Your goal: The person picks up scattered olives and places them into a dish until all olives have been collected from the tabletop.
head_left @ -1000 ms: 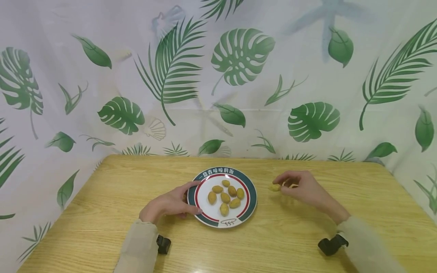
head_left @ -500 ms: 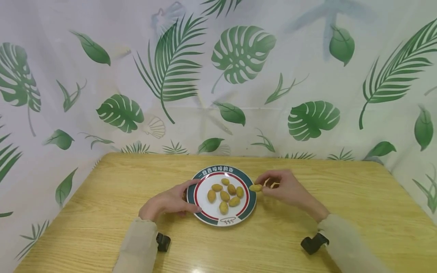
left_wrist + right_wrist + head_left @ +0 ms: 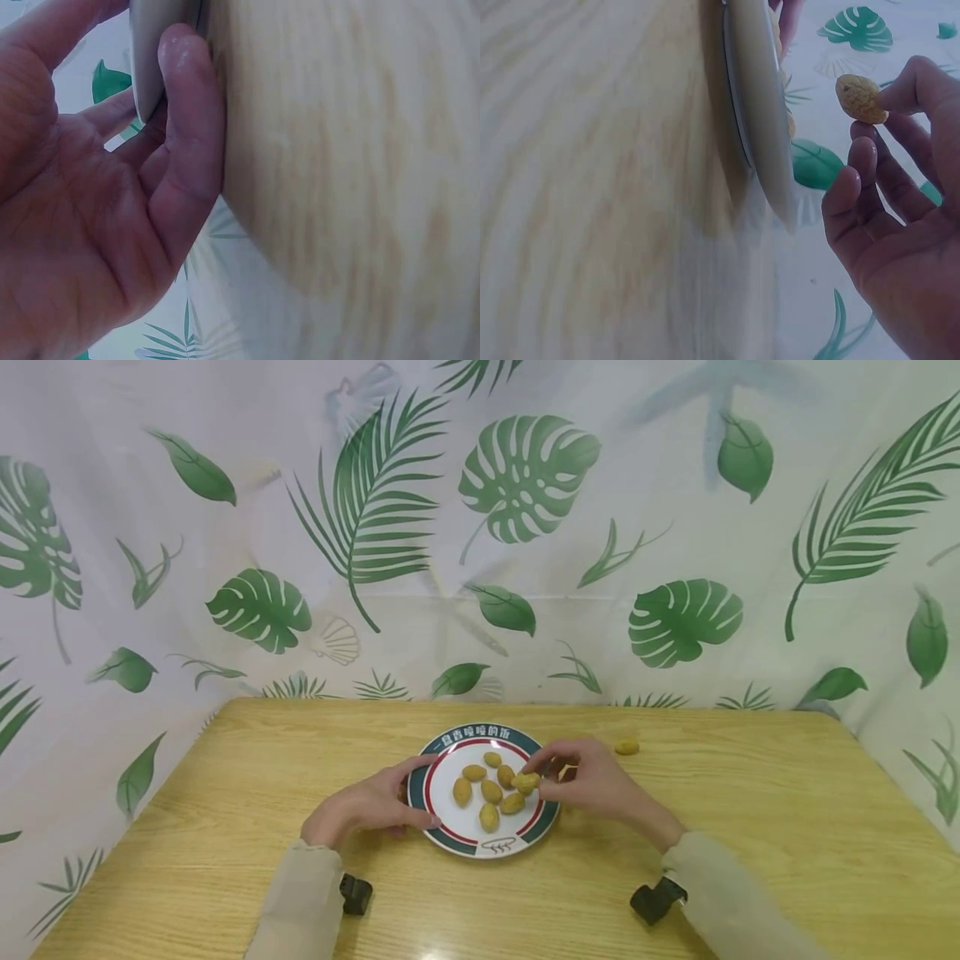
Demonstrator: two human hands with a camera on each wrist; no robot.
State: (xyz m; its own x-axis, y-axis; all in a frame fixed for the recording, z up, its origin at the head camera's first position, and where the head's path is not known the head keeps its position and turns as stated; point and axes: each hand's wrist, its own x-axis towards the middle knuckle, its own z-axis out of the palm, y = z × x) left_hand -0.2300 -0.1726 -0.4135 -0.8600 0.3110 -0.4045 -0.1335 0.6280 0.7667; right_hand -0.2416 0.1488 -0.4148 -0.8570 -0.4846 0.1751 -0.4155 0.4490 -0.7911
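Note:
A white plate (image 3: pixel 457 827) with a dark green rim and a red ring holds several small yellow oval fruits (image 3: pixel 491 791). At its left edge my left hand (image 3: pixel 367 806) grips the rim, thumb on top and other fingers reaching beneath; the left wrist view shows those fingers under the plate (image 3: pixel 148 60). Above the plate's right side, my right hand (image 3: pixel 588 781) pinches one wrinkled yellow oval fruit (image 3: pixel 859 98) between thumb and fingertips. In the right wrist view this fruit is held apart from the plate (image 3: pixel 761 112), which appears edge-on.
Another yellow fruit (image 3: pixel 627 747) lies on the wooden table (image 3: pixel 750 777), behind and right of my right hand. A white curtain (image 3: pixel 555 635) with green leaf prints hangs behind the table and along its left side. Each wrist wears a black camera (image 3: pixel 657 900).
My right hand has moved left with the pinched fruit, from the table right of the plate to over it. The fruit lying on the table has come into sight. My left hand keeps its grip.

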